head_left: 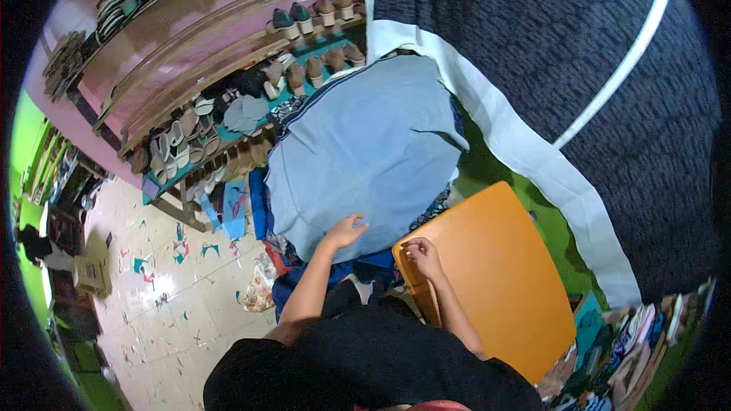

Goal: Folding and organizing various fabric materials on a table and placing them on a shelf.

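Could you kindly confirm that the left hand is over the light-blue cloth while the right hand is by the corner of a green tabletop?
Not quite: the head view shows the tabletop is orange. The left hand is over the light-blue cloth and the right hand by the tabletop's corner.

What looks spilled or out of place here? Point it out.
Small scraps, some teal and pink, lie scattered across the pale tiled floor on the left; such loose bits look untidy beside the shelved shoes.
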The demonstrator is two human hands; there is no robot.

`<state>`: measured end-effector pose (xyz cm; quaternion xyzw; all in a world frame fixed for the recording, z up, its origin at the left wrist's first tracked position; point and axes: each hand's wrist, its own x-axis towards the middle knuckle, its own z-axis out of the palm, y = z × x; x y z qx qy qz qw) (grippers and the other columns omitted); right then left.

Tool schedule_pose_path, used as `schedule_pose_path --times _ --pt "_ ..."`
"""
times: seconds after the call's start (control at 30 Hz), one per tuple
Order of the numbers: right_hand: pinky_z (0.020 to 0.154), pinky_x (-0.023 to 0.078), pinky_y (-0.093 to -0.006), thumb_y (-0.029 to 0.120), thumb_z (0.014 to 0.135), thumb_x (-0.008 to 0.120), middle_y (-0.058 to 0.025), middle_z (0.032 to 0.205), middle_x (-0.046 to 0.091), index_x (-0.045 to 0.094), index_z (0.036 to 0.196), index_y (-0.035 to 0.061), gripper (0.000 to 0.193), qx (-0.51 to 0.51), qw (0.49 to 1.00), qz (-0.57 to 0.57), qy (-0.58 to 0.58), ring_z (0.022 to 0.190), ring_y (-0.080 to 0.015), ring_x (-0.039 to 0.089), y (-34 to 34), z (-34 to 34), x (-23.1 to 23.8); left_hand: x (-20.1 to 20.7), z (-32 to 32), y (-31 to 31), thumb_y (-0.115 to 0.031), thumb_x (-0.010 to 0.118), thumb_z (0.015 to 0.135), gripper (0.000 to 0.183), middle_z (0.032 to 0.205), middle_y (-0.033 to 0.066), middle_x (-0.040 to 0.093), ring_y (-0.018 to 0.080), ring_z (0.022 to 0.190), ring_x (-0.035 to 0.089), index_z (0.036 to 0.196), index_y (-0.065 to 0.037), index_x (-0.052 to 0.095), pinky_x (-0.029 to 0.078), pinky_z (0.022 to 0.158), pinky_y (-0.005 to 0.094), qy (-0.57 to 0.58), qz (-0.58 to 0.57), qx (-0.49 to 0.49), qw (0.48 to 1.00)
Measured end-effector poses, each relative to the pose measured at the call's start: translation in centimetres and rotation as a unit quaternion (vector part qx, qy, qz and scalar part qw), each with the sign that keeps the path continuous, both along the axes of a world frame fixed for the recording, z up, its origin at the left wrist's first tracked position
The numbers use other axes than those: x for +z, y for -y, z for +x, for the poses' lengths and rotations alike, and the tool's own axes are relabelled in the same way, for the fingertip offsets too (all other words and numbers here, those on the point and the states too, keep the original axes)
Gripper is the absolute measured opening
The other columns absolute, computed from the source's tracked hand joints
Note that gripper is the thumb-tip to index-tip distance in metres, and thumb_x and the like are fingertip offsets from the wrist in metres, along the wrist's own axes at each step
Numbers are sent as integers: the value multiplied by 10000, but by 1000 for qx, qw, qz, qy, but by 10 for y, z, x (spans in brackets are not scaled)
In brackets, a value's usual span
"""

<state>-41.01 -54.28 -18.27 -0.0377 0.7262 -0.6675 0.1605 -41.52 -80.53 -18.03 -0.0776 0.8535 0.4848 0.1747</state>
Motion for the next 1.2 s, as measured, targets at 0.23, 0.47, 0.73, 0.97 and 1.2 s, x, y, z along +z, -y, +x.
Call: schedule_pose_path --times 0.23,0.47,0.73,0.97,1.2 --pt "541 400 -202 114 807 537 -18 710 531 539 918 11 151 5 997 21 -71 607 -69 468 39 -60 -2 -39 -2 24 -398 565 754 549 1085 174 513 280 948 518 1159 -49 440 414 806 350 -7 -33 69 997" --pt "602 419 -220 79 814 509 -20 743 536 527 915 -5 133 59 995 81 -27 655 -87 509 106 -74 23 -24 -65 93 -248 605 735 358 891 135 578 200 795 529 1032 -58 542 415 711 319 -123 18 266 956" --pt "581 393 -196 50 818 485 -6 747 518 514 940 0 135 79 997 1 20 668 -57 484 158 -107 -6 -26 -196 202 -147 592 715 306 997 156 552 266 978 508 978 3 552 370 861 304 -165 17 262 951" --pt "608 390 -188 35 819 476 0 762 523 509 944 -7 136 36 999 36 17 688 -53 485 206 -151 33 -53 -274 281 -82 605 698 488 1101 180 493 287 1029 475 1134 33 417 355 888 324 -301 -42 181 935" --pt "661 408 -201 19 818 477 -17 790 538 509 946 -10 135 69 995 75 7 714 -75 507 222 -163 14 -99 -288 318 -489 588 683 574 1279 107 355 336 1224 224 1182 -243 444 104 998 510 -65 -259 135 954"
